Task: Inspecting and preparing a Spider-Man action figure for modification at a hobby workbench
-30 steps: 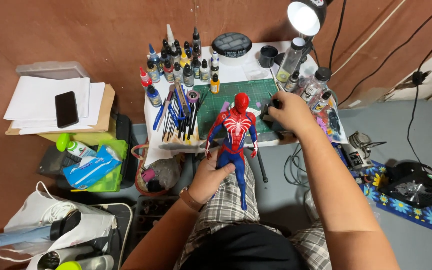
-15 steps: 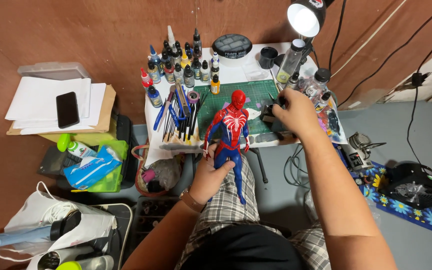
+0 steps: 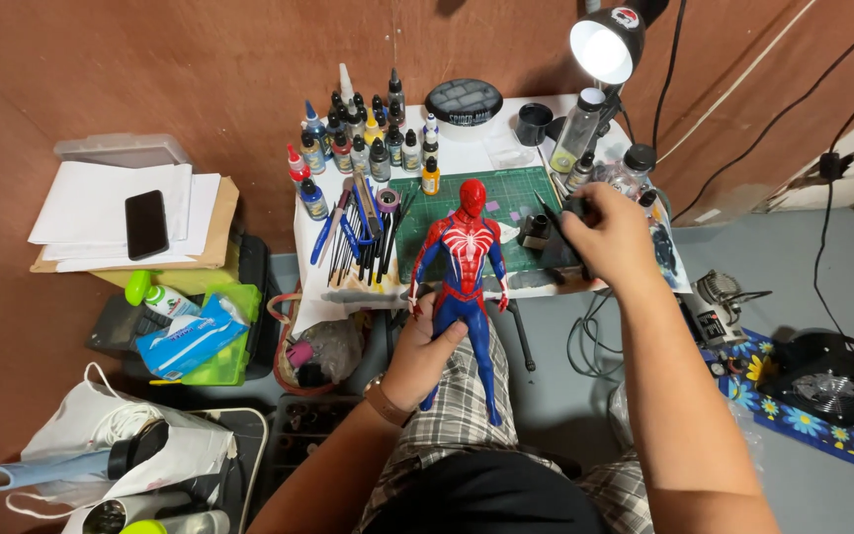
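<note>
We are steadying the figure (image 3: pixel 465 267) while the right hand (image 3: pixel 610 232) is gripping a brush (image 3: pixel 554 216)

Our left hand (image 3: pixel 427 346) is still clasping its hips; the figure is sitting slightly lower than a moment ago

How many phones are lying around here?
1. A black phone lies flat on the stack of white papers at the left, well apart from the left hand holding the red and blue figure. Others may be hidden.

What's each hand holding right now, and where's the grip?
Left hand grips the figure at its hips and thighs. Right hand holds a thin dark tool near its rear end.
</note>
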